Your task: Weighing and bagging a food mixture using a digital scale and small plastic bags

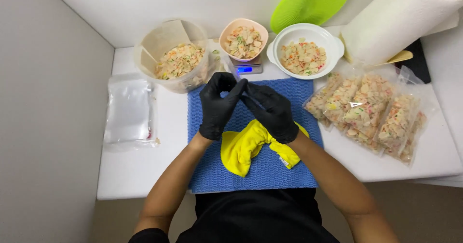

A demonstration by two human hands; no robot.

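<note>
We are bringing our fingers (239,89) together above the middle of the blue mat (299,91), the tips of both black-gloved hands meeting at one spot; the left hand (217,108) is curling thumb and forefinger into a narrow ring, and the right hand (272,113) is pinching in toward it from the other side. Whether anything thin is being held between them, such as a clear bag, we cannot tell, since nothing shows plainly at the meeting point. Just below the fingers, toward our body, a crumpled yellow cloth (243,149) is lying on the mat, its long axis running across from left to lower right, and the right wrist is passing over its right end. Just beyond the fingers a small scale (247,68) is carrying a pink bowl (243,38) of mixed flakes, about equally near to both hands. Beyond and to the left a clear tub (176,55) of the same mix is standing; beyond and to the right, a white bowl (305,50). Farther left on the tabletop (130,170) a stack of empty clear bags (129,110) is lying, nearer the left hand, and well to the right filled bags (371,110) are lying in a fan, nearer the right hand.
</note>
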